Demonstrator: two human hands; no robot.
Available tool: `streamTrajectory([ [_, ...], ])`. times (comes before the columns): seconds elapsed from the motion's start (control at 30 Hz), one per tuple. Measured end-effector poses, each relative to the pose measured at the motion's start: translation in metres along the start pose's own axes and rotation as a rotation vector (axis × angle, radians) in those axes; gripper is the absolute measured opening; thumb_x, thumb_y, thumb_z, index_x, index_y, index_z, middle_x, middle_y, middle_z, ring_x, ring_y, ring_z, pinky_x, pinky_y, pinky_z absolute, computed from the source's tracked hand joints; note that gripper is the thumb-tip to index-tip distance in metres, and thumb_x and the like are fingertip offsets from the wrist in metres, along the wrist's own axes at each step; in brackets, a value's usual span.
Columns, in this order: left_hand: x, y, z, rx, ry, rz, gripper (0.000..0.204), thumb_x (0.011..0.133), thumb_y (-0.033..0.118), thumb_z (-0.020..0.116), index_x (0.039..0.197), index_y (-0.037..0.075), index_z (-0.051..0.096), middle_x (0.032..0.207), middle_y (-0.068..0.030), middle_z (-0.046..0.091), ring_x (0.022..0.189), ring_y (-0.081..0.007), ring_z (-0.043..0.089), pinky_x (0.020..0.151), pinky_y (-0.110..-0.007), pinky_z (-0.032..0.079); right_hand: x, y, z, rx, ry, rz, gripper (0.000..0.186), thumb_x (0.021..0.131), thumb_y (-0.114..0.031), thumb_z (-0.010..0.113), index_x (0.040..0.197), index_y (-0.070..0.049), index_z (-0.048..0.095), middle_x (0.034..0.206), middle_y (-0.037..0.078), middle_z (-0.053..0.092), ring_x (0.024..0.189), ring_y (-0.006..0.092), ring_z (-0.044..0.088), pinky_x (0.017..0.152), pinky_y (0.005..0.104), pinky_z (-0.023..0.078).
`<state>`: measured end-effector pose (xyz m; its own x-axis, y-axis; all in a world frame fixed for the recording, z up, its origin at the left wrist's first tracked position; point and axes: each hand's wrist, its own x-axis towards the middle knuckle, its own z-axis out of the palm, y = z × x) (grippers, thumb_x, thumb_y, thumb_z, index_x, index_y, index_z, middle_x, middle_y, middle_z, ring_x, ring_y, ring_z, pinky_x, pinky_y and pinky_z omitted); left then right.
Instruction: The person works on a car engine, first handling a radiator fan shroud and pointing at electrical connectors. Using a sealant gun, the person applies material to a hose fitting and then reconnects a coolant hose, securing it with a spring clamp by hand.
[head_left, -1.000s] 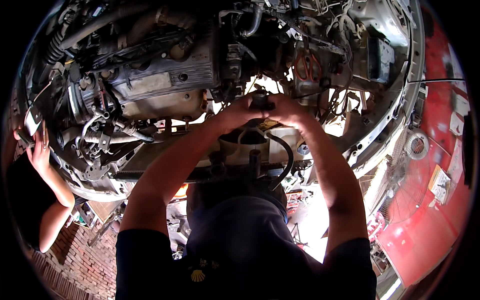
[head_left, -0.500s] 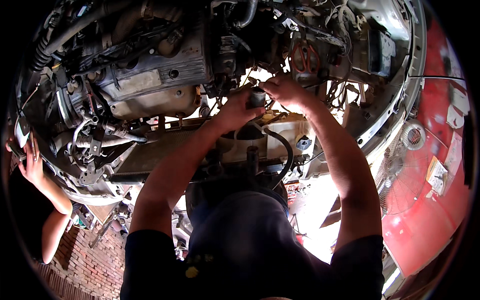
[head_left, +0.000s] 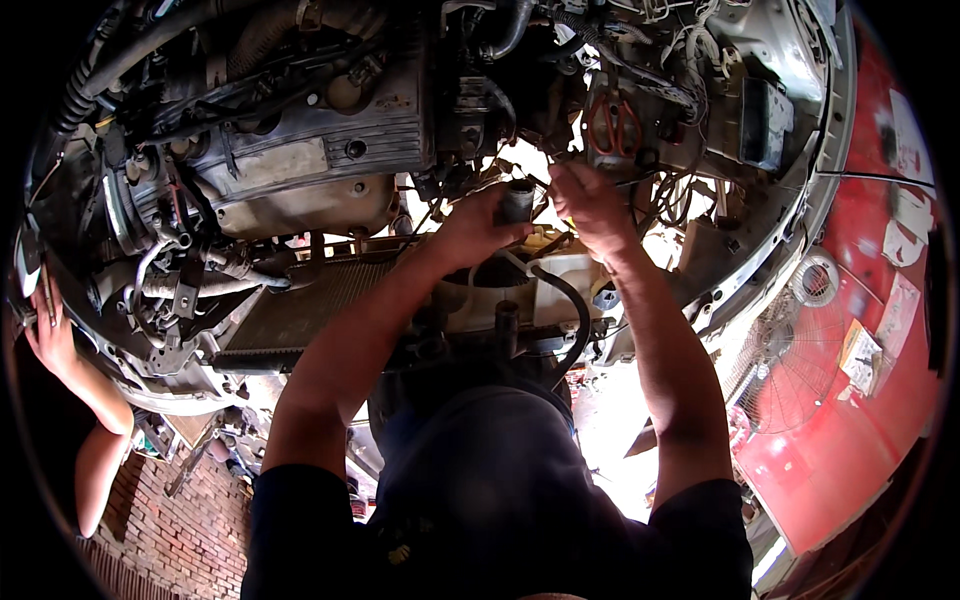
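My left hand (head_left: 478, 230) is closed round a short dark cylinder (head_left: 517, 203) with a round rim at its upper end, perhaps a hose or pipe end. My right hand (head_left: 592, 212) sits a little to the right of it with the fingers curled. Something thin with a bit of yellow shows at that hand, but I cannot make out what it is. Both hands are over the gap between the engine (head_left: 330, 150) and the radiator (head_left: 300, 310). A black curved hose (head_left: 580, 318) runs below them.
Red-handled pliers (head_left: 613, 125) hang beyond my right hand. Loose wires (head_left: 690, 195) dangle at the right. Another person's hand (head_left: 52, 335) rests at the car's left edge. A wire-cage fan (head_left: 785, 365) stands by a red body panel (head_left: 830, 450).
My right hand has come off the cylinder's top and moved to the right and slightly down. My left hand keeps hold of the cylinder. The whole view has shifted a little.
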<state>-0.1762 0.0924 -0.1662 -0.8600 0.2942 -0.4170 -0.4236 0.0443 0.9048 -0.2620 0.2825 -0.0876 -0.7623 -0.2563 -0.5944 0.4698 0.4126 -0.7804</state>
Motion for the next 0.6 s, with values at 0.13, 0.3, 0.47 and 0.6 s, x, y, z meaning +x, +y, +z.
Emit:
streamTrajectory([
  [0.13, 0.002, -0.007, 0.003, -0.029, 0.013, -0.003, 0.05, 0.089, 0.03, 0.086, 0.121, 0.0, 0.064, 0.098, -0.0138, 0.077, 0.087, -0.021, 0.076, 0.08, -0.037, 0.058, 0.002, 0.0, -0.044, -0.613, -0.159, -0.059, 0.038, 0.103, -0.037, 0.067, 0.104, 0.001, 0.07, 0.086, 0.012, 0.072, 0.073, 0.0273, 0.069, 0.069, 0.0385, 0.054],
  [0.3, 0.011, -0.04, 0.013, -0.152, 0.045, 0.09, 0.052, 0.087, 0.033, 0.087, 0.122, 0.001, 0.064, 0.102, -0.0138, 0.078, 0.09, -0.0214, 0.076, 0.083, -0.038, 0.059, 0.019, -0.019, -0.032, -1.045, -0.08, -0.147, 0.05, 0.101, -0.049, 0.066, 0.11, -0.001, 0.075, 0.091, 0.02, 0.075, 0.092, 0.037, 0.074, 0.081, 0.0473, 0.056],
  [0.47, 0.005, -0.023, 0.006, -0.019, 0.021, 0.032, 0.056, 0.087, 0.036, 0.085, 0.126, 0.002, 0.065, 0.106, -0.015, 0.078, 0.095, -0.0253, 0.076, 0.088, -0.039, 0.058, 0.046, -0.034, -0.005, -0.942, -0.328, -0.063, 0.048, 0.104, -0.048, 0.061, 0.099, -0.002, 0.073, 0.083, 0.017, 0.073, 0.081, 0.034, 0.071, 0.076, 0.0465, 0.054],
  [0.6, 0.005, -0.019, 0.006, 0.0, 0.045, 0.055, 0.054, 0.087, 0.038, 0.086, 0.124, 0.003, 0.066, 0.106, -0.0155, 0.077, 0.095, -0.027, 0.077, 0.086, -0.04, 0.058, 0.053, -0.031, -0.005, -1.039, -0.363, -0.39, 0.033, 0.102, -0.034, 0.062, 0.096, -0.003, 0.072, 0.085, 0.019, 0.071, 0.083, 0.0387, 0.07, 0.077, 0.0501, 0.054],
])
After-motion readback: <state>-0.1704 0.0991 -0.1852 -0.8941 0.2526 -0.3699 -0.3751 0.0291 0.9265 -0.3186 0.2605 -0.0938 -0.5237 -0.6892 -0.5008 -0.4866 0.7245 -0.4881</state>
